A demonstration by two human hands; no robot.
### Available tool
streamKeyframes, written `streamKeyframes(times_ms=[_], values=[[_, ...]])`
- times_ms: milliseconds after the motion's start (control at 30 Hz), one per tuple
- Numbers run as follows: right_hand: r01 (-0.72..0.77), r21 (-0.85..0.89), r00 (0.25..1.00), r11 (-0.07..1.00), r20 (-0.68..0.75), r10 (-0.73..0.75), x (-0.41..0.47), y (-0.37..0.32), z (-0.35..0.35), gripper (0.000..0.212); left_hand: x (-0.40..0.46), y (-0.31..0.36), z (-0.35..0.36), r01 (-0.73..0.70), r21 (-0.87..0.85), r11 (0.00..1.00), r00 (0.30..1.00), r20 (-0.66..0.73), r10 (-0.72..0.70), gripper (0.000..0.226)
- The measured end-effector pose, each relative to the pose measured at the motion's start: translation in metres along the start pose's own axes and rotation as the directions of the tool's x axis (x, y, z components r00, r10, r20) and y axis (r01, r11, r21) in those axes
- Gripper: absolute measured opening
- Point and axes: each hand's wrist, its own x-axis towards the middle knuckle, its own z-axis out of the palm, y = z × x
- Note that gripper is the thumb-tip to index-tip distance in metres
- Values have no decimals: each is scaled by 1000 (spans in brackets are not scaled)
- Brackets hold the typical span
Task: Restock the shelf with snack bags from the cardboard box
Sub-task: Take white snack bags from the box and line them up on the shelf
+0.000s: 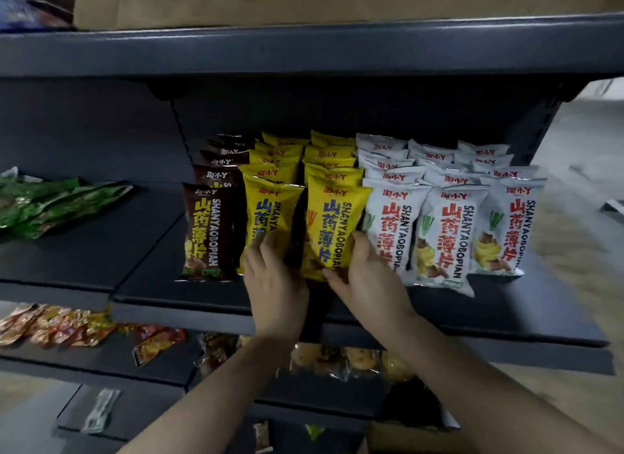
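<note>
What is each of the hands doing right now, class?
Left hand: open, straight fingers touching the left front yellow bag.
Right hand: fingers round the right front yellow bag, holding its lower edge.

Two bare forearms are showing in the head view, both uncovered from the lower edge of the picture up to the wrists, with no sleeve or cuff reaching into sight on either. The left hand [275,284] is wearing nothing, showing no glove, ring, watch or band at the wrist. The right hand [369,281] is appearing just as bare, with short plain fingernails showing on its fingers [358,242].
</note>
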Motion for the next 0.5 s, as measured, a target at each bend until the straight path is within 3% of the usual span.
streamKeyframes(times_ms=[133,367,500], values=[[-131,-83,991,988,-48,127,2,-20,13,82,21,-29,-3,84,96,992,989,112,-94,67],[-199,-92,980,976,-32,196,13,-34,21,83,36,-44,-2,-79,49,996,993,97,74,80],[-231,-65,972,971,-65,227,11,-37,28,84,39,-49,-6,-208,150,967,973,132,188,86]])
